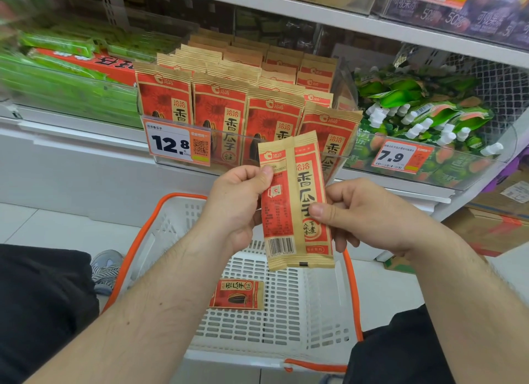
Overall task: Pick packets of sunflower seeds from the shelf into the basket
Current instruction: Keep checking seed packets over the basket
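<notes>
we hold one sunflower seed packet upright above the basket, left hand pinching its left edge, right hand pinching its right edge. released carelessly, it could glance off the orange rim and fall outside. one packet lies inside; more packets stand at the shelf's front edge behind a price tag.
</notes>
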### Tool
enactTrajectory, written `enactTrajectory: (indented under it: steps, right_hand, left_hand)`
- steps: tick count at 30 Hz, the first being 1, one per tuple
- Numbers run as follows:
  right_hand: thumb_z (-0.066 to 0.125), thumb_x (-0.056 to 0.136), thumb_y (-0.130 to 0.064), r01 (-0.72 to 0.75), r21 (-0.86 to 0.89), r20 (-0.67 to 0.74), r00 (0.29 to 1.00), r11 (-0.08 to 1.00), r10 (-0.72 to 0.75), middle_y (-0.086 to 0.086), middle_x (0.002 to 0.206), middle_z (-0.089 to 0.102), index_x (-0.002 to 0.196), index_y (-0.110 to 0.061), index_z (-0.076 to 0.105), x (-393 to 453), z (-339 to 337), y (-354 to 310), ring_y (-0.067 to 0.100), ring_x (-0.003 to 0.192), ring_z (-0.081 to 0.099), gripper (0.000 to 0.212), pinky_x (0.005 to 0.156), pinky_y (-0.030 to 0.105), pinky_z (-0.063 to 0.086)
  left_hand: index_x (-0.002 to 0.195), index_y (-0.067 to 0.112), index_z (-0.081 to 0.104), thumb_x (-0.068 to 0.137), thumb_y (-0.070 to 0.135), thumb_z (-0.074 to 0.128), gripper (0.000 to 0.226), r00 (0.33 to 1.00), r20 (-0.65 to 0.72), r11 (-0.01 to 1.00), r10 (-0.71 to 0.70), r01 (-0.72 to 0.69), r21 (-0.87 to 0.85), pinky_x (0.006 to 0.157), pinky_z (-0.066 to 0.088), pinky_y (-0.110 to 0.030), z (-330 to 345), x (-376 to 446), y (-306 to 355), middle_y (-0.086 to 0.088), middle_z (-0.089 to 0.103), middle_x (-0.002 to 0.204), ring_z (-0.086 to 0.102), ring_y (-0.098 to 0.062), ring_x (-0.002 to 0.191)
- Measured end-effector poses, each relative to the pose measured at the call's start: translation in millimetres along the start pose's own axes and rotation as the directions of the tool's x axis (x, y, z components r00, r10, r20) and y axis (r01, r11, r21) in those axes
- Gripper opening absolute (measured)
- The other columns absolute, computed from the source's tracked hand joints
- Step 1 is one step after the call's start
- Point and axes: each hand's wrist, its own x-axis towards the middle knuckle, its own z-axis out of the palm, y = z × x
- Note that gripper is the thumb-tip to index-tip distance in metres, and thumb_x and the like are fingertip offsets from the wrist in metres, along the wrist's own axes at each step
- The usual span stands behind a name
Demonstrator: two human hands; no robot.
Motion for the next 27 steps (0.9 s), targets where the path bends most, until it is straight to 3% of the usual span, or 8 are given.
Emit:
enactTrajectory:
  steps: [6,12,16,20,23,25,27]
  right_hand:
    - [0.082,0.071,-0.027,0.063,0.041,0.051,0.997,0.997,-0.065,0.015,0.074,0.072,0.113,-0.023,0.065,-1,0,1,0.023,0.060,0.064,0.046,0.055,0.032,0.052]
    - [0.082,0.077,-0.006,0.093,-0.016,0.014,0.996,0.996,-0.093,0.020,0.067,0.067,0.112,-0.025,0.062,-2,3,-3,0.022,0.054,0.061,0.045,0.051,0.029,0.053]
    - [0.082,0.078,-0.007,0.080,-0.107,-0.007,0.997,0.991,-0.082,0.001,0.059,0.068,0.113,-0.031,0.056,-4,8,-10,0.013,0.049,0.062,0.050,0.049,0.023,0.050]
    - [0.084,0.077,-0.017,0.050,-0.291,-0.061,0.996,0.955,-0.071,-0.005,0.061,0.069,0.115,-0.038,0.051,-5,17,-15,0.011,0.051,0.065,0.055,0.050,0.024,0.054]
    - [0.086,0.074,-0.024,0.094,-0.418,-0.076,0.988,0.904,-0.137,-0.012,0.056,0.061,0.103,-0.042,0.048,-3,19,-15,0.001,0.051,0.062,0.051,0.049,0.015,0.045]
    - [0.087,0.072,-0.029,0.112,-0.443,-0.056,0.987,0.890,-0.152,-0.022,0.056,0.059,0.091,-0.045,0.042,-3,20,-15,-0.005,0.055,0.061,0.052,0.050,0.013,0.043]
    - [0.085,0.074,-0.037,0.114,-0.405,-0.032,0.990,0.907,-0.138,-0.017,0.060,0.065,0.093,-0.044,0.047,-3,20,-14,0.005,0.053,0.063,0.043,0.049,0.019,0.046]
  left_hand:
    - [0.084,0.013,0.061,0.098,0.021,0.059,0.016,0.999,-0.034,0.997,-0.029,0.027,-0.071,0.057,0.054,-0.031,-3,5,-1,-0.002,0.070,0.071,0.063,-0.015,0.061]
    - [0.089,0.011,0.066,0.095,0.023,0.064,0.014,0.997,-0.078,1.000,0.016,-0.017,-0.023,0.061,0.061,-0.035,-2,4,-3,-0.003,0.073,0.075,0.068,-0.016,0.066]
    - [0.100,0.018,0.058,0.093,0.021,0.067,0.011,0.976,-0.166,0.989,0.139,-0.127,0.078,0.071,0.061,-0.044,1,4,-6,-0.001,0.076,0.089,0.073,-0.016,0.078]
    - [0.084,0.021,0.047,0.091,0.032,0.068,0.024,0.948,-0.120,0.937,0.295,-0.262,0.231,0.058,0.050,-0.031,8,-3,-10,0.001,0.066,0.084,0.064,-0.013,0.070]
    - [0.080,0.019,0.049,0.079,0.040,0.079,0.037,0.962,-0.046,0.941,0.269,-0.253,0.226,0.057,0.050,-0.029,11,-10,-9,0.004,0.063,0.076,0.061,-0.012,0.065]
    - [0.078,0.019,0.046,0.077,0.034,0.082,0.039,0.974,-0.013,0.960,0.225,-0.219,0.176,0.059,0.050,-0.033,11,-10,-9,0.003,0.062,0.073,0.060,-0.014,0.064]
    - [0.074,0.020,0.046,0.078,0.027,0.082,0.037,0.981,0.022,0.969,0.195,-0.196,0.148,0.062,0.049,-0.036,10,-9,-8,0.004,0.061,0.067,0.058,-0.017,0.063]
